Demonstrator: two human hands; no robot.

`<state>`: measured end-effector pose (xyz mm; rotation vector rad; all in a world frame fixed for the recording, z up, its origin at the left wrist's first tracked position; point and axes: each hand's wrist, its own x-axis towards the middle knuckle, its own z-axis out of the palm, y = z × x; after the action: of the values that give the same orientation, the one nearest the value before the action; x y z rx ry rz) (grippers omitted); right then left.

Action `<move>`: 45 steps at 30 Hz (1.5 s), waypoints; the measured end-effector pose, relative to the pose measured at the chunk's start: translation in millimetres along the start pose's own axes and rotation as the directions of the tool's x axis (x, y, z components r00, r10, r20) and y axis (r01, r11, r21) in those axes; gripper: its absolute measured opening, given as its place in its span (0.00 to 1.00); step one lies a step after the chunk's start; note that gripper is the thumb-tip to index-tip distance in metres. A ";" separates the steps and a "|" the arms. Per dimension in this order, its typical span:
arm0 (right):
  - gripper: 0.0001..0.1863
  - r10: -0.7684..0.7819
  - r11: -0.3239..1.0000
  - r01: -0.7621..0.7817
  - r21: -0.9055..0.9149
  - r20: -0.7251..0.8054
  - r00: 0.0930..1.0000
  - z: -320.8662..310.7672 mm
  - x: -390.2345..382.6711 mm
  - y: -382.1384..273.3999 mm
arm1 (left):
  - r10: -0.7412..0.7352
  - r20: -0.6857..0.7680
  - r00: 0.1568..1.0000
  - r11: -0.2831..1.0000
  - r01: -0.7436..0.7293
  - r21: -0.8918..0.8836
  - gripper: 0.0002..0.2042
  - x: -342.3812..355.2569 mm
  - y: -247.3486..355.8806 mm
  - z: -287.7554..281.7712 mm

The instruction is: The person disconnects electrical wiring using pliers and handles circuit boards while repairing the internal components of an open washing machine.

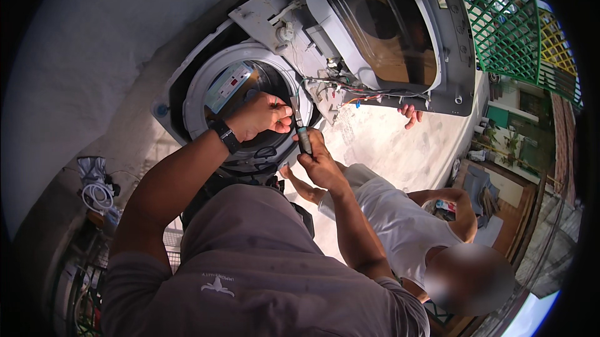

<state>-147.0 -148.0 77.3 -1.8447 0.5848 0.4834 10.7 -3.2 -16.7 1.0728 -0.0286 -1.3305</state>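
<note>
My left hand (265,115), with a black watch on its wrist, is pinched closed over the round tub opening of a top-loading washing machine (194,109). What its fingers hold is too small to make out, though a thin wire runs close by. My right hand (319,159) is wrapped round the grey-green handle of a utility knife (304,139). Its narrow metal blade points away from me, beside my left fingertips. Just beyond the blade, a bundle of coloured wires (369,92) crosses the raised top panel (459,55) with its dark lid window (381,24).
To my right a person in a white sleeveless shirt (400,212) is close by; a hand (410,115) touches the panel's lower edge. A pale wall (75,55) stands at left, near a coiled white hose (98,196). Green lattice (506,24) is at far right.
</note>
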 end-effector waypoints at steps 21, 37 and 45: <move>0.20 0.240 0.947 -0.258 0.189 0.114 0.964 -3.1 -4.0 -16.8 | -0.043 0.001 0.999 0.998 0.043 -0.046 0.13 1.9 -10.1 2.1; 0.21 0.169 0.983 -0.159 -0.088 0.115 0.979 -7.3 5.7 29.6 | 0.239 -0.159 0.958 0.936 -0.184 0.301 0.10 -4.6 -23.1 19.3; 0.25 0.108 0.988 -0.120 0.094 0.128 0.986 -8.2 3.6 34.4 | 0.229 -0.152 0.961 0.955 -0.192 0.227 0.11 -1.4 -32.4 15.5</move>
<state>-164.4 -166.3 52.3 -1.6779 0.6224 0.6279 -23.2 -7.0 -28.1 1.3263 -0.1518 -1.0514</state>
